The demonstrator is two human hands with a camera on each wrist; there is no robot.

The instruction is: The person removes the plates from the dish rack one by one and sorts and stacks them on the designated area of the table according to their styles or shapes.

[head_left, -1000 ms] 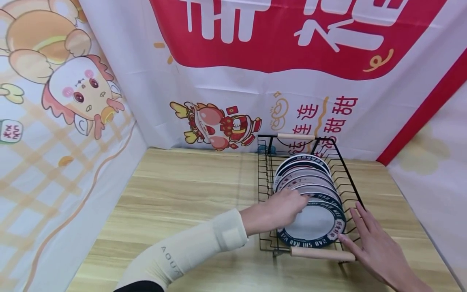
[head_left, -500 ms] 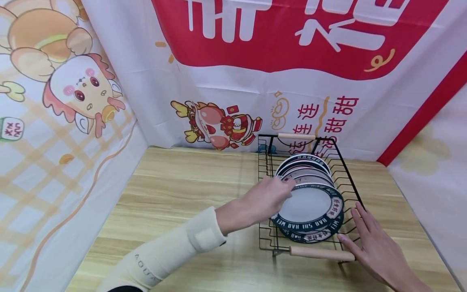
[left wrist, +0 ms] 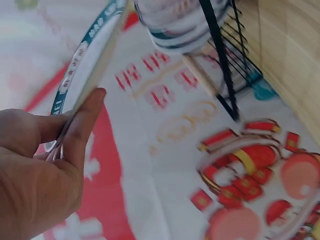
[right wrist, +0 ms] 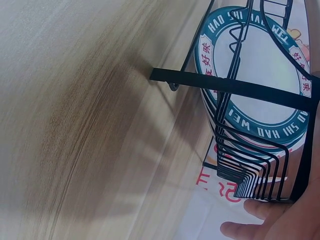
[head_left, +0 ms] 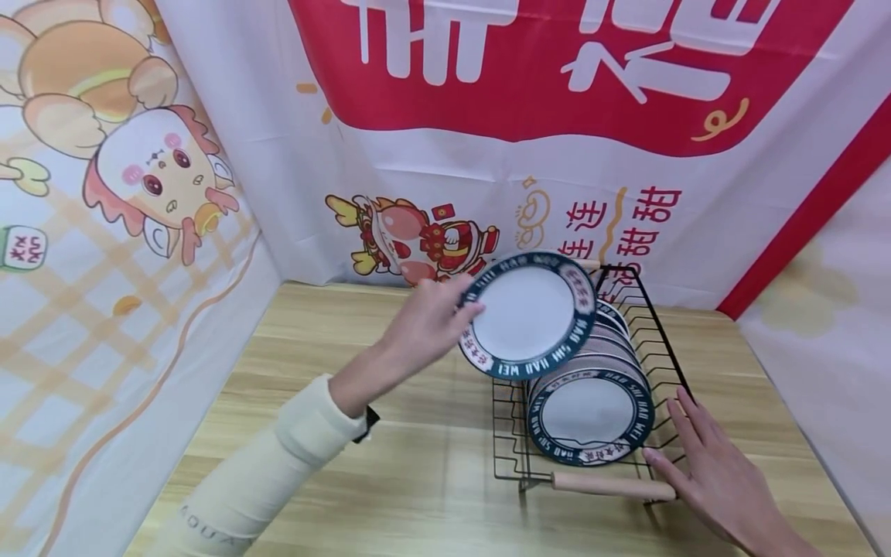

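Observation:
My left hand [head_left: 435, 313] pinches the left rim of a white plate [head_left: 532, 313] with a dark teal lettered border. The plate is tilted, raised above the left side of a black wire dish rack [head_left: 668, 340]. In the left wrist view, thumb and fingers of the left hand [left wrist: 50, 155] clasp the plate [left wrist: 87, 65], seen nearly edge-on. Several more plates lean in a row inside the rack, a teal-bordered plate [head_left: 588, 418] foremost. My right hand [head_left: 724, 464] rests at the rack's front right corner, its fingers extended along the wire side. The right wrist view shows its fingertips [right wrist: 240, 230] beside the wires.
The rack has wooden handles, the front handle [head_left: 612, 485] lying near my right thumb. A wooden table [head_left: 362, 348] extends left of the rack. Printed white cloth [head_left: 418, 162] hangs behind the table, and more cloth covers both sides.
My left hand has taken hold of a teal-bordered plate, lifted it out of the row and carried it up and left. The right hand has stayed at the rack corner.

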